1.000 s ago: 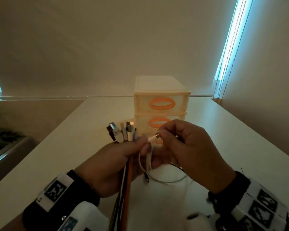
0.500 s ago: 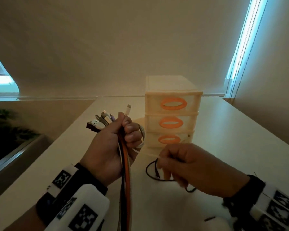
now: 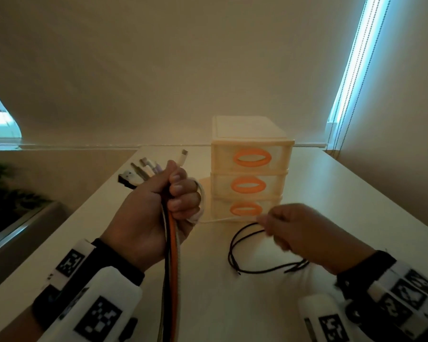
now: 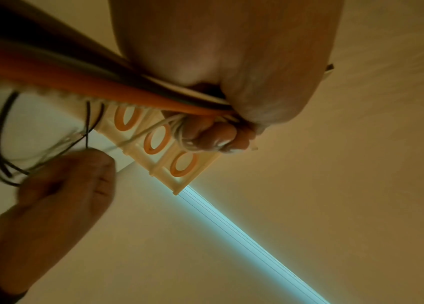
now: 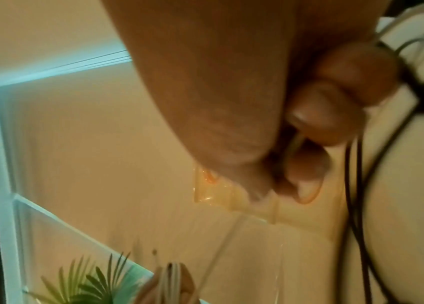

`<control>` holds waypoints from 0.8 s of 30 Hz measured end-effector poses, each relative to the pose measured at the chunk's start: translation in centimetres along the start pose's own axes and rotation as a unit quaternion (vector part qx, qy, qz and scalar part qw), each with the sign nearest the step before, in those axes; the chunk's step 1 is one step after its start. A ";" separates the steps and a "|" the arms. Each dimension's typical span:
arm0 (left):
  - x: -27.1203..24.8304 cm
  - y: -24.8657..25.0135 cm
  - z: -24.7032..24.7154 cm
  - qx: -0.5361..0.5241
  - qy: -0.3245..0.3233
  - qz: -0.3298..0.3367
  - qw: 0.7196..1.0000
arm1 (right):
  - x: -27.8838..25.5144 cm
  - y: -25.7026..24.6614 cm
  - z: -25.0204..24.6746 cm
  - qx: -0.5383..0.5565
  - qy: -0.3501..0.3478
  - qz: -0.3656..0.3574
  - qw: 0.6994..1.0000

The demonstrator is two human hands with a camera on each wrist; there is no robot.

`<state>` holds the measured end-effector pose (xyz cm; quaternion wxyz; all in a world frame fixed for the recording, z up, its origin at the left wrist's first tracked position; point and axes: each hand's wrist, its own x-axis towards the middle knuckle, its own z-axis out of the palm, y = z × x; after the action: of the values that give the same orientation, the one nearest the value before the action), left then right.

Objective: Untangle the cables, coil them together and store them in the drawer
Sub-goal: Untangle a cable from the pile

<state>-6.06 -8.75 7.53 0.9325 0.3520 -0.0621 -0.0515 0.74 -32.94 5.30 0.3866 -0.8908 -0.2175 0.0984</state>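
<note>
Meanwhile the left hand (image 3: 156,213) gripped the cable bundle (image 3: 172,255) upright above the desk (image 3: 356,218), while the right hand (image 3: 299,233) pinched the thin white cable (image 3: 223,219) stretched between them. Sliding steadily along it, clear of the black cable (image 3: 235,243), should prevent fresh knots; drawers (image 3: 251,183) stood closed.

White table (image 3: 344,193) — drawer unit (image 3: 251,169) and black cable (image 3: 235,240) on it.

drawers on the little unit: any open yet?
All shut. The three drawer fronts sit flush in the drawer unit, orange handles stacked in line; none is pulled out.
</note>
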 end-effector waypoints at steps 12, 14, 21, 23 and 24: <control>-0.2 -3.4 2.0 0.061 0.041 -0.008 0.997 | -2.4 -3.9 2.5 0.164 0.039 -0.195 0.966; 0.0 -3.4 1.7 0.050 0.063 0.006 0.997 | -2.4 -3.6 3.5 0.086 -0.048 -0.207 0.973; 0.9 -3.0 -0.1 -0.019 0.117 0.019 0.993 | -0.6 -1.8 3.7 -0.046 0.072 -0.142 0.986; 1.0 -3.1 -0.2 -0.003 0.119 0.031 0.992 | -0.5 -1.5 4.0 -0.045 0.017 -0.149 0.988; 1.0 -3.0 -0.3 0.001 0.119 0.034 0.992 | -0.7 -1.6 3.9 -0.022 -0.036 -0.149 0.988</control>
<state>-5.15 -10.98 5.37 0.9342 0.3542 0.0373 0.0230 -1.71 -29.75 3.82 0.3693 -0.8525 -0.3638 0.0673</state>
